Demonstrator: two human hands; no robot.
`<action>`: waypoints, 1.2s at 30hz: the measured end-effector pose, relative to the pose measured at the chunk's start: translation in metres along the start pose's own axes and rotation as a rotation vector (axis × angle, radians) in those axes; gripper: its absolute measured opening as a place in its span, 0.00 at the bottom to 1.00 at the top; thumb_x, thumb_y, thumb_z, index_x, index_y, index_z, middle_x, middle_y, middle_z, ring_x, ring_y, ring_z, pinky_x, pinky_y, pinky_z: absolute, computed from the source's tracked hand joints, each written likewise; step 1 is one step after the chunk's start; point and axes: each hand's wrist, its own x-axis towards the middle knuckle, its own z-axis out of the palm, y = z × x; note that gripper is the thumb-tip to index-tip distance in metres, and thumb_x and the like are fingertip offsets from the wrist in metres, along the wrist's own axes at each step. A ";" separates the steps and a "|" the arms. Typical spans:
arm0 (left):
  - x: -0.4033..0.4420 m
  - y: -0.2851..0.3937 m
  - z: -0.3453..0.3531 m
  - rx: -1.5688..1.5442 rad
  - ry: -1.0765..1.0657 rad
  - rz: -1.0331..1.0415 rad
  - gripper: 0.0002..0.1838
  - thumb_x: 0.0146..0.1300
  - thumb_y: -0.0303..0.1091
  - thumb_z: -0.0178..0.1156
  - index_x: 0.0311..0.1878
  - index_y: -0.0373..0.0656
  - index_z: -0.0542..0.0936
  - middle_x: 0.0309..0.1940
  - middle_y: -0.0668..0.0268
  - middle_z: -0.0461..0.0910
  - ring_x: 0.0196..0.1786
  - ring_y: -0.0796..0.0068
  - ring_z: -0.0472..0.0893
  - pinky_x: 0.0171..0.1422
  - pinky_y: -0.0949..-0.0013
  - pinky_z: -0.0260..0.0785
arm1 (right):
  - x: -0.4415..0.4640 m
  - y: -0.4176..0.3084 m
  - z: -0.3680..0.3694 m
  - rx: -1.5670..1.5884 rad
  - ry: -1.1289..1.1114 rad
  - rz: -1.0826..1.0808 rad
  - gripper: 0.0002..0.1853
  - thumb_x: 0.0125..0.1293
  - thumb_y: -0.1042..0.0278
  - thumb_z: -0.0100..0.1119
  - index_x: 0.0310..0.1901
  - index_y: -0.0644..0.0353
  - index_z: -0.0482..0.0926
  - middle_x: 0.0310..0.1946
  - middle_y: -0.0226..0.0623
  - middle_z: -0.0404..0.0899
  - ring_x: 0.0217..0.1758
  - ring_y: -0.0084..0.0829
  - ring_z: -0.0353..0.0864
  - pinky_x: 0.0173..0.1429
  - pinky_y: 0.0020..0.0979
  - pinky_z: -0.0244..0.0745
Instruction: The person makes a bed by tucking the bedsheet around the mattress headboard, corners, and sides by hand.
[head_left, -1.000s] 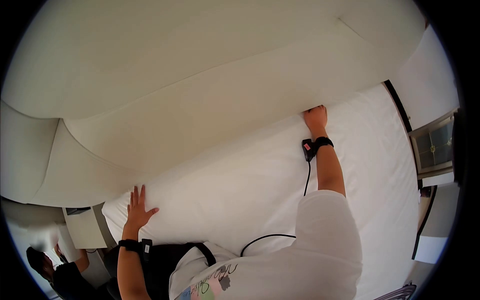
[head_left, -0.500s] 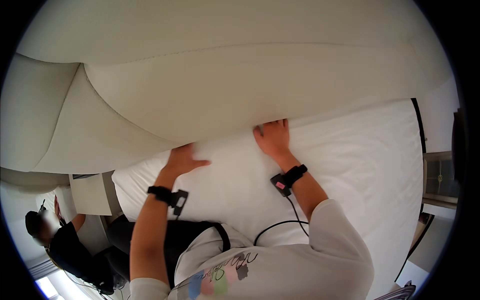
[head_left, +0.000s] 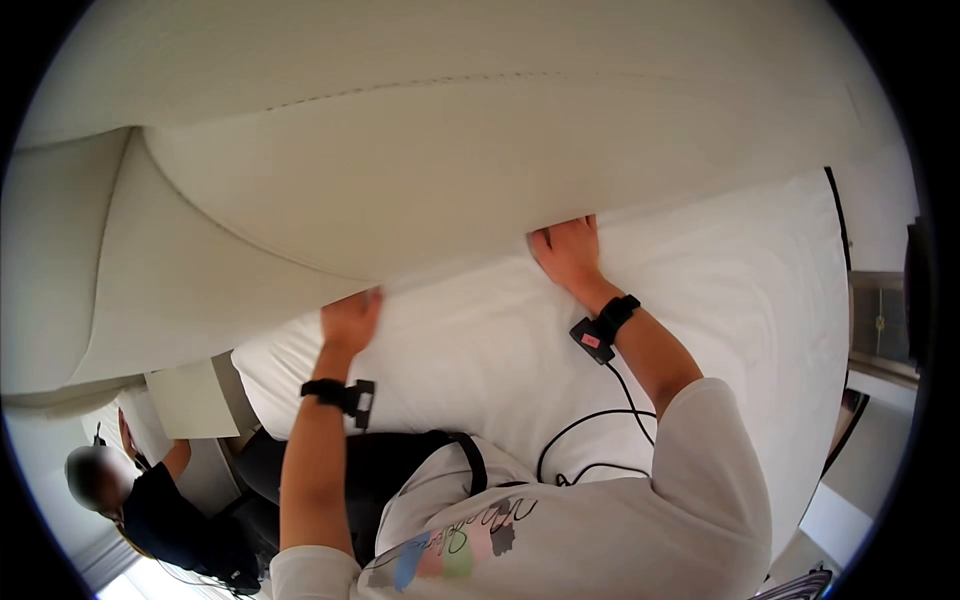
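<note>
A white bed sheet (head_left: 480,360) covers the mattress beneath my arms, lightly wrinkled. Against its far edge rises a large cream padded headboard (head_left: 480,160) with stitched seams. My left hand (head_left: 350,320) is at the line where sheet meets headboard, its fingertips down in the gap and out of sight. Farther right along that line, my right hand (head_left: 570,250) presses in with its thumb bent beside the other fingers, whose ends are hidden. Whether either hand pinches the sheet does not show. Each wrist wears a black strap with a small box.
A black cable (head_left: 600,412) runs over the sheet by my right arm. Left of the bed stands a pale bedside cabinet (head_left: 190,400), with another person (head_left: 180,530) in dark clothes beyond it. A glass-fronted cabinet (head_left: 880,320) is at the far right.
My left thumb, spread out before, has drawn in beside the hand. My right hand has shifted slightly right along the headboard edge. The view has tilted a little.
</note>
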 end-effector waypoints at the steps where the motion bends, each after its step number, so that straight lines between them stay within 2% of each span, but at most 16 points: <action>1: -0.010 -0.021 0.002 0.001 0.068 -0.025 0.26 0.69 0.51 0.43 0.59 0.41 0.74 0.59 0.50 0.73 0.63 0.47 0.68 0.68 0.50 0.58 | 0.000 0.003 0.001 -0.010 0.005 -0.015 0.18 0.58 0.63 0.52 0.48 0.58 0.79 0.47 0.43 0.79 0.57 0.45 0.71 0.66 0.45 0.57; 4: -0.040 -0.127 0.023 0.178 0.160 -0.088 0.26 0.69 0.50 0.43 0.61 0.42 0.73 0.60 0.51 0.72 0.64 0.47 0.68 0.69 0.50 0.56 | 0.001 -0.001 0.004 0.015 0.046 -0.042 0.17 0.57 0.64 0.52 0.47 0.58 0.79 0.46 0.43 0.79 0.56 0.45 0.71 0.66 0.46 0.57; 11: -0.043 -0.200 0.004 0.452 -0.008 -0.095 0.25 0.69 0.48 0.43 0.61 0.42 0.72 0.59 0.54 0.74 0.63 0.51 0.71 0.68 0.49 0.59 | 0.000 0.004 0.007 -0.018 0.055 -0.062 0.16 0.55 0.65 0.51 0.45 0.58 0.79 0.45 0.43 0.79 0.54 0.45 0.72 0.64 0.46 0.59; 13: -0.040 -0.178 0.004 0.620 0.031 -0.052 0.24 0.69 0.47 0.43 0.60 0.42 0.73 0.59 0.54 0.74 0.62 0.52 0.71 0.68 0.49 0.60 | 0.001 0.004 0.008 -0.029 0.141 -0.076 0.11 0.53 0.66 0.52 0.34 0.61 0.81 0.39 0.41 0.80 0.52 0.43 0.71 0.62 0.44 0.61; 15: -0.042 -0.099 -0.031 0.353 -0.202 -0.168 0.24 0.68 0.45 0.46 0.61 0.42 0.72 0.59 0.54 0.73 0.63 0.52 0.70 0.70 0.49 0.57 | 0.000 0.004 0.004 -0.038 0.135 -0.085 0.12 0.53 0.66 0.52 0.34 0.62 0.81 0.40 0.41 0.80 0.52 0.42 0.71 0.62 0.44 0.61; 16: -0.055 -0.092 -0.025 0.183 0.121 0.219 0.24 0.66 0.42 0.48 0.63 0.41 0.69 0.61 0.53 0.71 0.65 0.51 0.67 0.73 0.49 0.52 | 0.000 0.003 0.003 -0.042 0.131 -0.084 0.12 0.53 0.65 0.51 0.34 0.62 0.81 0.40 0.41 0.80 0.53 0.42 0.71 0.61 0.44 0.61; 18: -0.074 -0.075 -0.033 0.053 0.167 0.248 0.25 0.65 0.37 0.49 0.65 0.42 0.67 0.60 0.51 0.69 0.63 0.49 0.67 0.71 0.49 0.54 | -0.001 0.007 0.001 -0.062 0.103 -0.068 0.13 0.54 0.64 0.51 0.34 0.62 0.81 0.41 0.41 0.80 0.54 0.42 0.71 0.62 0.45 0.61; 20: -0.080 -0.125 -0.006 0.246 0.274 0.128 0.24 0.66 0.37 0.50 0.64 0.43 0.68 0.61 0.51 0.69 0.62 0.48 0.68 0.69 0.49 0.57 | -0.003 0.012 -0.001 -0.091 0.079 -0.049 0.13 0.54 0.64 0.50 0.35 0.62 0.82 0.41 0.41 0.80 0.54 0.42 0.70 0.62 0.45 0.61; 22: -0.084 -0.176 -0.003 0.200 0.176 -0.125 0.22 0.67 0.38 0.48 0.63 0.44 0.68 0.62 0.51 0.69 0.63 0.48 0.68 0.67 0.48 0.59 | -0.002 0.013 0.000 -0.149 0.121 -0.069 0.15 0.55 0.62 0.50 0.35 0.62 0.82 0.42 0.41 0.80 0.55 0.42 0.70 0.62 0.44 0.61; 24: -0.093 -0.257 0.018 0.232 0.006 -0.318 0.25 0.71 0.46 0.42 0.67 0.46 0.67 0.61 0.55 0.72 0.66 0.48 0.64 0.69 0.50 0.55 | -0.002 0.014 0.003 -0.184 0.150 -0.048 0.15 0.56 0.62 0.49 0.34 0.62 0.82 0.42 0.41 0.80 0.54 0.41 0.70 0.62 0.44 0.61; 26: -0.102 -0.298 0.007 -0.024 -0.334 -0.738 0.27 0.72 0.49 0.39 0.69 0.46 0.64 0.64 0.56 0.70 0.69 0.48 0.62 0.68 0.49 0.58 | -0.006 0.016 0.003 -0.159 0.102 -0.028 0.15 0.55 0.61 0.49 0.33 0.62 0.82 0.40 0.41 0.80 0.54 0.41 0.70 0.62 0.43 0.62; 29: -0.115 -0.215 -0.058 0.274 -0.444 -0.943 0.30 0.71 0.51 0.39 0.71 0.47 0.60 0.67 0.58 0.66 0.72 0.50 0.59 0.69 0.46 0.57 | -0.006 0.017 -0.005 -0.147 -0.022 0.008 0.14 0.55 0.62 0.50 0.33 0.61 0.82 0.37 0.40 0.81 0.52 0.41 0.71 0.61 0.43 0.62; 32: -0.107 -0.244 -0.019 0.455 -0.339 -0.839 0.31 0.70 0.52 0.42 0.70 0.42 0.62 0.72 0.57 0.58 0.74 0.51 0.56 0.72 0.46 0.51 | -0.005 0.017 -0.001 -0.124 0.130 -0.038 0.13 0.54 0.63 0.50 0.32 0.61 0.81 0.36 0.40 0.81 0.51 0.41 0.72 0.60 0.42 0.62; 34: -0.089 -0.146 -0.054 0.841 -0.412 -0.701 0.34 0.70 0.56 0.37 0.71 0.40 0.59 0.74 0.62 0.54 0.74 0.55 0.56 0.75 0.52 0.44 | -0.005 0.017 -0.001 -0.109 0.137 -0.063 0.11 0.54 0.64 0.51 0.32 0.60 0.81 0.36 0.39 0.81 0.51 0.40 0.72 0.60 0.42 0.62; 35: -0.077 -0.103 -0.057 0.842 -0.417 -0.713 0.34 0.70 0.56 0.37 0.71 0.40 0.59 0.74 0.62 0.54 0.74 0.55 0.56 0.75 0.52 0.44 | -0.004 0.017 0.000 -0.108 0.138 -0.063 0.12 0.54 0.64 0.51 0.33 0.60 0.81 0.37 0.39 0.80 0.51 0.40 0.72 0.61 0.43 0.62; 36: -0.066 -0.053 -0.060 0.729 -0.405 -0.646 0.34 0.68 0.59 0.39 0.73 0.50 0.57 0.74 0.60 0.54 0.75 0.57 0.54 0.75 0.50 0.41 | -0.004 0.017 0.000 -0.112 0.141 -0.061 0.12 0.54 0.64 0.51 0.34 0.59 0.81 0.38 0.39 0.80 0.52 0.40 0.72 0.61 0.43 0.62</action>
